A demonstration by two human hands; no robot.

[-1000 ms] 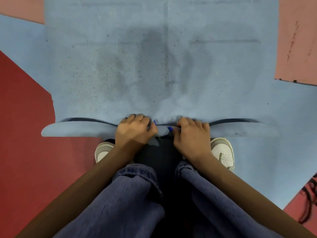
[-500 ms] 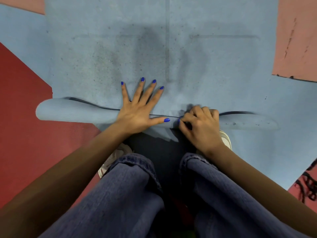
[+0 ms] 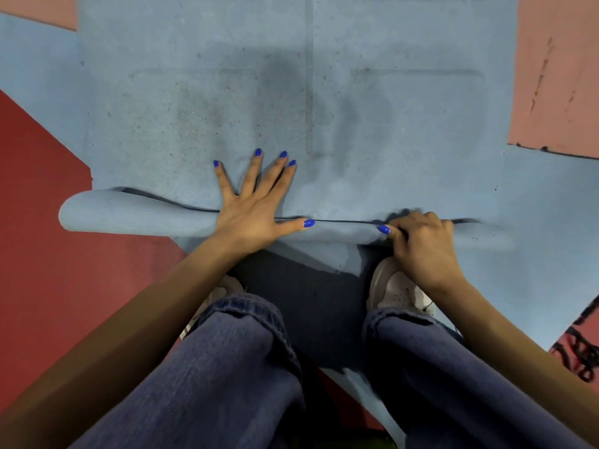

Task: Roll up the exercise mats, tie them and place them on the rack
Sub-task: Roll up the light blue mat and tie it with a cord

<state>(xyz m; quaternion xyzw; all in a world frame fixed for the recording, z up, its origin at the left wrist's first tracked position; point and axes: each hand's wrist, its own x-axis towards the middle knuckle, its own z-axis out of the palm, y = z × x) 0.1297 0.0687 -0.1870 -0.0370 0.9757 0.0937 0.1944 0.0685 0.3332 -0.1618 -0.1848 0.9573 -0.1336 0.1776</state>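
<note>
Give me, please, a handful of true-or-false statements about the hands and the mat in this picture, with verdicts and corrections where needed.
1. The left hand lies flat with spread fingers across the rolled edge of the blue mat. True.
2. The right hand is also flat and open. False: its fingers are curled round the rolled edge.
3. Most of the blue mat is already rolled up. False: only the near edge is rolled; the rest lies flat ahead.
4. A pink mat lies at the upper right, partly under the blue mat. True.
5. The person is barefoot. False: a white shoe shows below the right hand.
</note>
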